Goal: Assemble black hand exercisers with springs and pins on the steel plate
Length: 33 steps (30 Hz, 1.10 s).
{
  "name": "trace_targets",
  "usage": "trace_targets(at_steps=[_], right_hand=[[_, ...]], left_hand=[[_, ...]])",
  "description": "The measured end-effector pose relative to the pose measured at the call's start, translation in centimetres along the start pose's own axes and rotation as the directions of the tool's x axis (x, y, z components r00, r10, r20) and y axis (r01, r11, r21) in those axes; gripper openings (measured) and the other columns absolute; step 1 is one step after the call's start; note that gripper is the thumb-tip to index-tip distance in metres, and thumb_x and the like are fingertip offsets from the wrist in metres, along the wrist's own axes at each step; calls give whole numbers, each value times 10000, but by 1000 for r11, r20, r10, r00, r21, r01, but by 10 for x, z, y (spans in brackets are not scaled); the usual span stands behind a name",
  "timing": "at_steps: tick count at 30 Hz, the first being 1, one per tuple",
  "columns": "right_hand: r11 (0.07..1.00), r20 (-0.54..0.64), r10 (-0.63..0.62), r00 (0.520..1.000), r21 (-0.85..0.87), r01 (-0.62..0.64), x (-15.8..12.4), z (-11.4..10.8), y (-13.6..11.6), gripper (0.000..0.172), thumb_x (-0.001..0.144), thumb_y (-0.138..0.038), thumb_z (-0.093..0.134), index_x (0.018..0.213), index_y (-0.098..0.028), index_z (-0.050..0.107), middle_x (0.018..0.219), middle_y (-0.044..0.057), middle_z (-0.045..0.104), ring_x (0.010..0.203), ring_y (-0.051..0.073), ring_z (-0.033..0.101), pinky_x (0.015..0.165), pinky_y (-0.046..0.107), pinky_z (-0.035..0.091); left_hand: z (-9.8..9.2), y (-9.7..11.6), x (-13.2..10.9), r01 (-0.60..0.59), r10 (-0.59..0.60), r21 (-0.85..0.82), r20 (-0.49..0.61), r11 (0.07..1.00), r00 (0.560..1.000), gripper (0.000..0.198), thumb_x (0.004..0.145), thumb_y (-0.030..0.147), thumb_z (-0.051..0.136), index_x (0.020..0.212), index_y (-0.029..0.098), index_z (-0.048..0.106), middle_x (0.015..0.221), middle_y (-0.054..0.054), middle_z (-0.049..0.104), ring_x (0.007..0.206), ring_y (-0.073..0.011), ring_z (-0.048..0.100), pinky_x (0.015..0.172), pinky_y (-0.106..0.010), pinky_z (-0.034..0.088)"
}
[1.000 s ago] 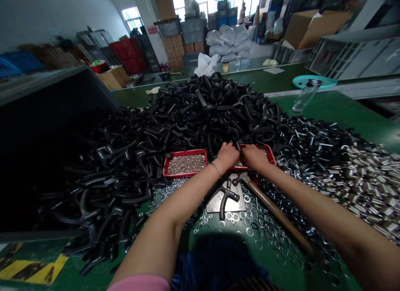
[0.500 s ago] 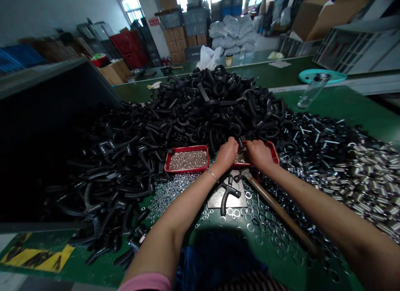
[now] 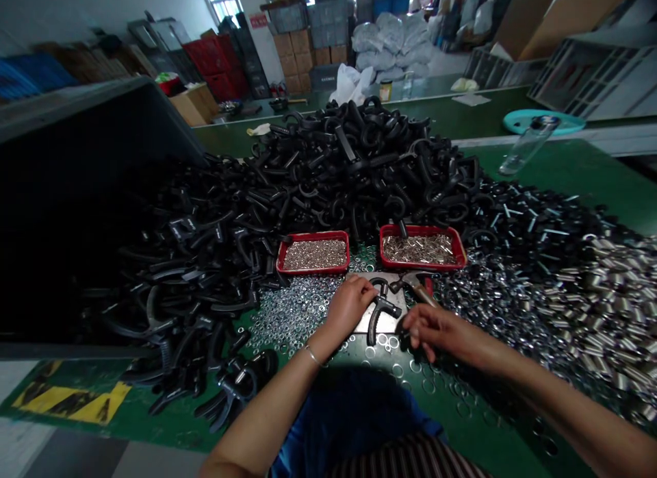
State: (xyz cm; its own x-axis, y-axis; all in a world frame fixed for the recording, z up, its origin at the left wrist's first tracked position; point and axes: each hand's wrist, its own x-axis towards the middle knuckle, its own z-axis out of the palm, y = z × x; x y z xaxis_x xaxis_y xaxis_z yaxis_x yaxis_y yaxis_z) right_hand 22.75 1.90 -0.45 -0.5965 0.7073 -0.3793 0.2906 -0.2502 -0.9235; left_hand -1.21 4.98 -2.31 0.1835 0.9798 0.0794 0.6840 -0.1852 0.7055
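Observation:
A black plastic handle (image 3: 380,316) lies on the metal plate (image 3: 363,325) in front of me. My left hand (image 3: 350,305) is at its upper left, fingertips pinched on a black curved piece (image 3: 378,282) above the handle. To the plate's right, my right hand (image 3: 436,333) has its fingers curled together; whatever small item they hold is too dark to make out. A hammer (image 3: 421,293) rests between that hand and the trays, its wooden shaft partly hidden by the hand. Loose metal rings (image 3: 393,342) surround the plate.
Two red trays hold small metal parts: the left tray (image 3: 314,270) and the right tray (image 3: 423,266). Behind them rises a heap of black handles (image 3: 349,163). Metal sleeves (image 3: 616,307) pile up at right. A clear bottle (image 3: 528,146) stands farther back beside a teal lid (image 3: 571,124).
Both hands have come back from the right red tray toward me. My left hand is now at the handle on the plate, with a curved piece there; my right is over the hammer's shaft.

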Motion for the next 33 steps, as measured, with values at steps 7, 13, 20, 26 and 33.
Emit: trace_targets(at_steps=[7, 13, 20, 26, 33], right_hand=[[862, -144, -204, 968, -495, 108, 1, 10, 10, 159, 963, -312, 466, 950, -219, 594, 836, 38, 676, 740, 183, 644, 679, 313, 524], [487, -37, -156, 987, -873, 45, 7, 6, 23, 323, 855, -53, 455, 1091, -218, 601, 941, 83, 684, 808, 200, 661, 730, 303, 491], [720, -187, -212, 959, -694, 24, 8, -12, -2, 151, 949, -254, 455, 969, -206, 597, 848, 59, 692, 714, 183, 647, 661, 293, 486], [985, -464, -132, 876, -161, 63, 31, -21, -8, 283, 828, -469, 650, 867, -192, 611, 788, 10, 677, 505, 119, 587, 472, 250, 470], [987, -475, -115, 873, -155, 46, 64, -5, 4, 289, 883, -470, 580, 929, -185, 582, 760, 25, 715, 379, 96, 554, 308, 189, 346]], left_hand=[[7, 5, 2, -28, 22, 233, 25, 972, 999, 174, 946, 282, 557, 863, 159, 648, 917, -69, 657, 875, -196, 605, 837, -312, 464], [3, 8, 4, -215, 185, 398, 113, 892, 976, 210, 971, 262, 486, 920, 153, 659, 965, -106, 667, 971, -244, 605, 921, -367, 460], [-6, 14, 3, -396, 305, 379, 279, 836, 911, 247, 967, 331, 505, 980, 175, 695, 1010, -107, 677, 1064, -271, 589, 998, -423, 423], [12, 16, -39, -265, 219, 446, 152, 855, 964, 564, 947, 445, 529, 1433, 172, 449, 1504, -128, 453, 1297, -325, 454, 1075, -479, 349], [16, 4, -41, -269, 205, 414, 193, 869, 960, 533, 991, 334, 449, 1494, 178, 366, 1582, -82, 354, 1405, -281, 362, 1132, -450, 310]])
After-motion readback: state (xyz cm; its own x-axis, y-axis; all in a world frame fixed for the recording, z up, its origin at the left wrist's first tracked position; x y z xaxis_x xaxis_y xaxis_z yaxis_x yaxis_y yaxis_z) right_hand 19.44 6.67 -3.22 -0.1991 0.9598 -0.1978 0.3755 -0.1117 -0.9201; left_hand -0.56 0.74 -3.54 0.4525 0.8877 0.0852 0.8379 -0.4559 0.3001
